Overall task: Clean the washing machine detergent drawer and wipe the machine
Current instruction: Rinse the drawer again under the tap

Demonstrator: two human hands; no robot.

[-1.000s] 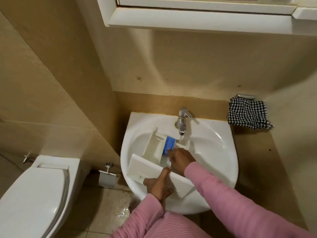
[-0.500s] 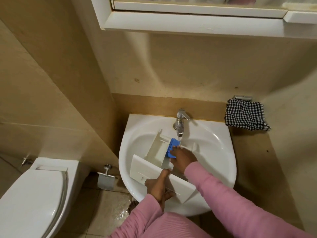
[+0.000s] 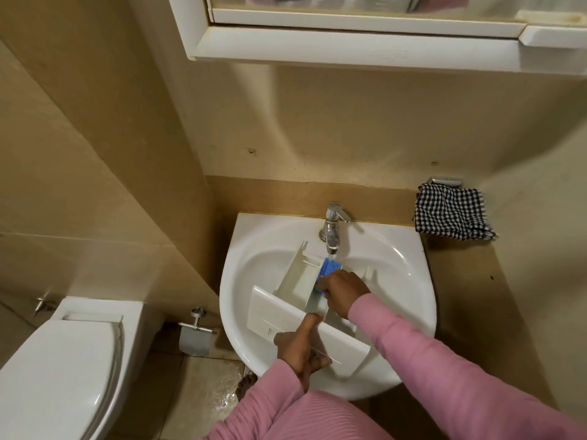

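Detergent drawer lying in sink, long axis running from front panel at near rim up toward tap. Left hand gripping front panel, steadying. Right hand, nearer far end, curling fingers round blue insert under tap's stream.

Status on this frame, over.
Left hand grips detergent drawer front. Right hand holds blue insert under running tap. Nothing in the way.
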